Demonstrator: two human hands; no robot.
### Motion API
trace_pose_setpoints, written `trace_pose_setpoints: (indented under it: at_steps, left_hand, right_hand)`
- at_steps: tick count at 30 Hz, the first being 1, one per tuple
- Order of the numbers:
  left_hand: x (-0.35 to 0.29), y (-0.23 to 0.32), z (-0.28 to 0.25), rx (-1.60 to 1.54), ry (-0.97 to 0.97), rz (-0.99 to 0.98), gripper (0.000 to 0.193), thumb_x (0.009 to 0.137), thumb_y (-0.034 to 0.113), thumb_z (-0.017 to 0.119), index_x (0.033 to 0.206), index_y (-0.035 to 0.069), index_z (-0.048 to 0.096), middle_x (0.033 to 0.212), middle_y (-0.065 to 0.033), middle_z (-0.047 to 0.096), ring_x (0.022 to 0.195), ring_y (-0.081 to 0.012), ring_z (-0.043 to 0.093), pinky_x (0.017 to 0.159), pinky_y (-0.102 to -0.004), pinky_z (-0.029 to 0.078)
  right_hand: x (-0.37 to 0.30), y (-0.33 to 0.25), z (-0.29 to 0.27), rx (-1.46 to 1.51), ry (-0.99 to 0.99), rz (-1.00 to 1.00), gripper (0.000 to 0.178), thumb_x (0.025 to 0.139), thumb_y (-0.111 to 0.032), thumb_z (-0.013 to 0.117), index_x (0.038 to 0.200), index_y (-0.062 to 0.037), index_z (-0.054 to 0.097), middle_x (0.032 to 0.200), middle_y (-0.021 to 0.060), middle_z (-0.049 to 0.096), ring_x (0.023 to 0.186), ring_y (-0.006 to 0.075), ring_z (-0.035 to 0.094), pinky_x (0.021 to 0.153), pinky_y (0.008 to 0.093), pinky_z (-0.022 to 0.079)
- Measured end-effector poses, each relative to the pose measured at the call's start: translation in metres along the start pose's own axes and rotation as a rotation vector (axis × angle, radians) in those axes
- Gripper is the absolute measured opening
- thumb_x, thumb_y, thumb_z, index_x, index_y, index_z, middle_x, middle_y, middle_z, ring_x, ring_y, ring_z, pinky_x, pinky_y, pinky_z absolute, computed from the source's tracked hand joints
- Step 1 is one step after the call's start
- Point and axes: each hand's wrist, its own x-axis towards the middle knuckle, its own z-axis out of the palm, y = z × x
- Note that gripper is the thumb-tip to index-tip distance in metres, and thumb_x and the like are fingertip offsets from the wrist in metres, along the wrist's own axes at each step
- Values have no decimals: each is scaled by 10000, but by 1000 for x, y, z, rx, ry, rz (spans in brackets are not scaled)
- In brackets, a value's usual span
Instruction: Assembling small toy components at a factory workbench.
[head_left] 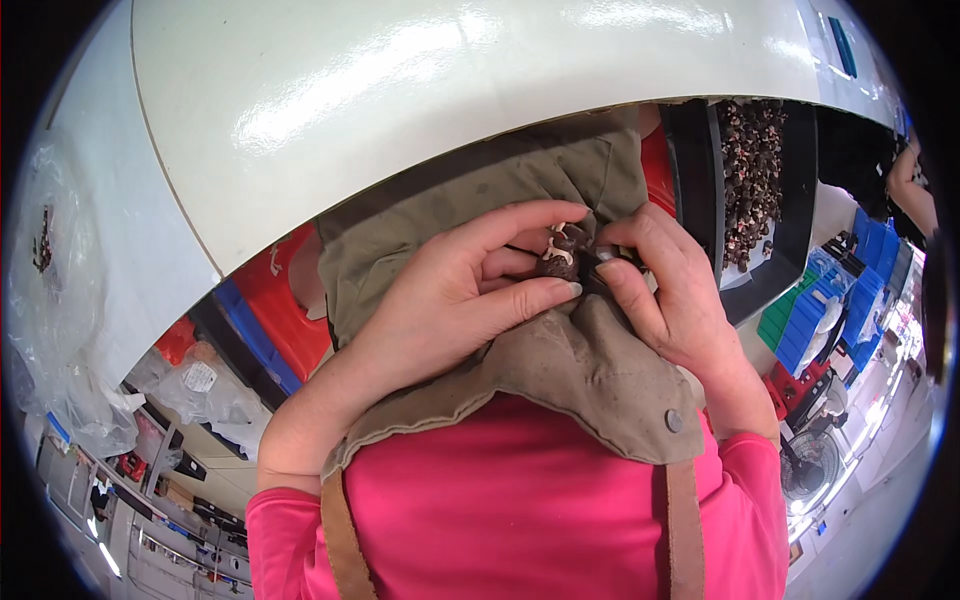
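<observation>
Above my lap, my left hand (470, 270) is closed around a small dark brown figurine (560, 255) with cream-coloured parts. Its thumb lies along the lower side and the fingers curl round the far side. My right hand (665, 275) is close against the figurine's right side, thumb and fingertips pinched together. Something dark shows at those fingertips, too small and hidden to name. Below both hands the olive-brown apron (570, 370) is bunched up in folds.
A white tabletop (400, 110) spans the far side. To the right, a dark tray (790, 215) holds many small brown figurines (750, 170). Beyond it stand blue bins (800, 325) and a fan (808, 465). Plastic bags (205, 385) lie to the left. Another person's arm (910, 190) shows far right.
</observation>
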Motion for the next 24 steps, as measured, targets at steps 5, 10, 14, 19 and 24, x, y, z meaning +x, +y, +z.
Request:
trace_pose_setpoints:
  at_steps: [5, 10, 14, 19, 24]
  left_hand:
    - [1, -1, 0, 5, 2, 1, 524, 891, -31, 626, 1385, 28, 461, 1158, -58, 594, 1026, -93, 591, 886, -226, 490]
    - [1, -6, -2, 13, -18, 25, 521, 892, -27, 627, 1384, 28, 463, 1168, -56, 591, 1019, -90, 589, 884, -224, 486]
    - [0, -12, -4, 55, -7, 106, 473, 925, 24, 607, 1377, 36, 472, 1112, -56, 603, 972, -96, 608, 809, -221, 492]
    - [-3, -9, -7, 39, -14, 44, 517, 893, -34, 623, 1383, 38, 476, 1164, -47, 586, 996, -79, 581, 870, -215, 479]
    - [-4, -11, -9, 21, -6, 53, 516, 895, -41, 614, 1386, 40, 477, 1155, -42, 584, 988, -74, 578, 862, -213, 477]
  right_hand:
    - [0, 2, -3, 36, 3, 10, 223, 919, -222, 586, 941, 0, 583, 820, 136, 533, 754, 324, 533, 665, 374, 433]
    - [-1, 3, 3, 3, -36, -17, 228, 905, -223, 601, 939, 1, 592, 805, 137, 531, 745, 323, 531, 660, 380, 435]
    - [0, 2, 4, 5, -53, -15, 228, 896, -221, 609, 939, 3, 597, 804, 138, 531, 741, 323, 533, 655, 385, 437]
    - [1, 1, 6, -16, -65, -24, 204, 883, -192, 622, 949, 0, 602, 806, 140, 530, 742, 325, 536, 658, 385, 442]
    - [2, -1, 9, -22, -67, 0, 187, 872, -172, 636, 945, -3, 605, 809, 139, 530, 744, 324, 537, 663, 385, 445]
